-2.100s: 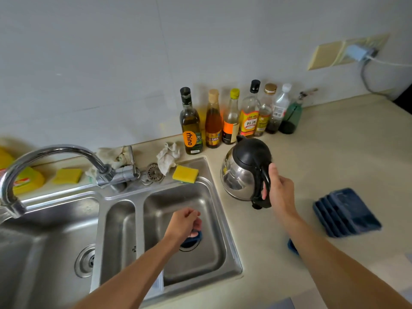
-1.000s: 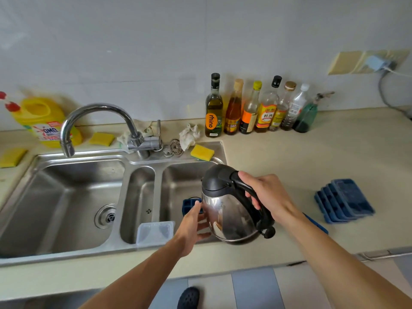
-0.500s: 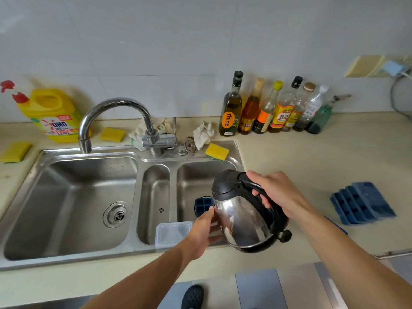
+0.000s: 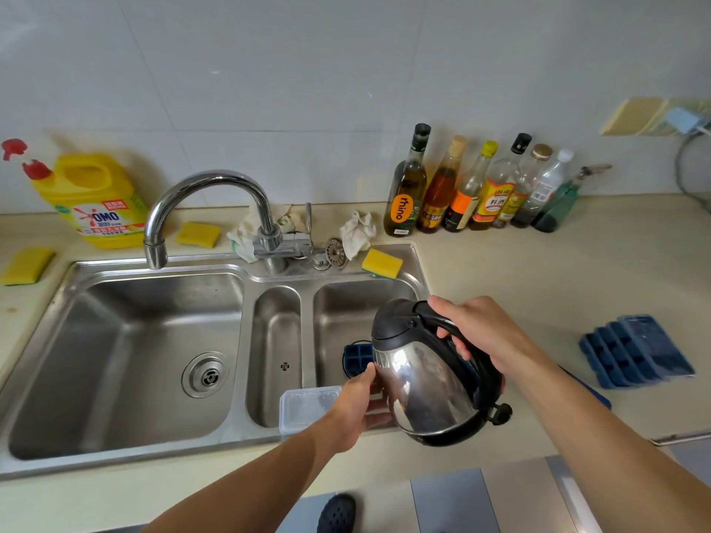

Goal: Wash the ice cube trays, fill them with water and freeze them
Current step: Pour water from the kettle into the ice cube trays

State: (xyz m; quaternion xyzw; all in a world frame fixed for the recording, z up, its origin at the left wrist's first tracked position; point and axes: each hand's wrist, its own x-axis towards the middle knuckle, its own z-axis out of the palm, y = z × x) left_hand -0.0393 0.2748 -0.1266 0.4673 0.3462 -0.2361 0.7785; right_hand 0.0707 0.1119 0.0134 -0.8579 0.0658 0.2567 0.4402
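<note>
While the right hand (image 4: pixel 484 332) was wrapped round the black handle of the kettle (image 4: pixel 423 386), the left hand (image 4: pixel 356 407) lay flat-fingered against the steel side just below the spout, steadying it and gripping nothing. The kettle was tipped, its lid up and to the left and its base down toward the person, held in the air over the front edge of the right basin (image 4: pixel 358 302).

What the pour seemed to turn on was this: one blue ice cube tray (image 4: pixel 357 355) lay on the floor of that basin, just beyond and to the left of the spout, on the side the spout faced. Most of it was hidden behind the kettle, so its long axis could not be told. The left hand was the nearer of the two to it.

Just left of that hand, one clear plastic box (image 4: pixel 304 405) sat on the front of the sink. To the right, well apart on the counter (image 4: pixel 538 271), a stack of trays (image 4: pixel 638 352) lay staggered, at least four, though the exact count was unclear. One blue edge (image 4: pixel 592 392) showed under the right forearm.

Farther back were one tap (image 4: pixel 207 186), three yellow sponges (image 4: pixel 382 263), two rags (image 4: pixel 358 232), one yellow jug (image 4: pixel 96 201), six bottles (image 4: pixel 408 194) and one green spray bottle (image 4: pixel 558 205).
</note>
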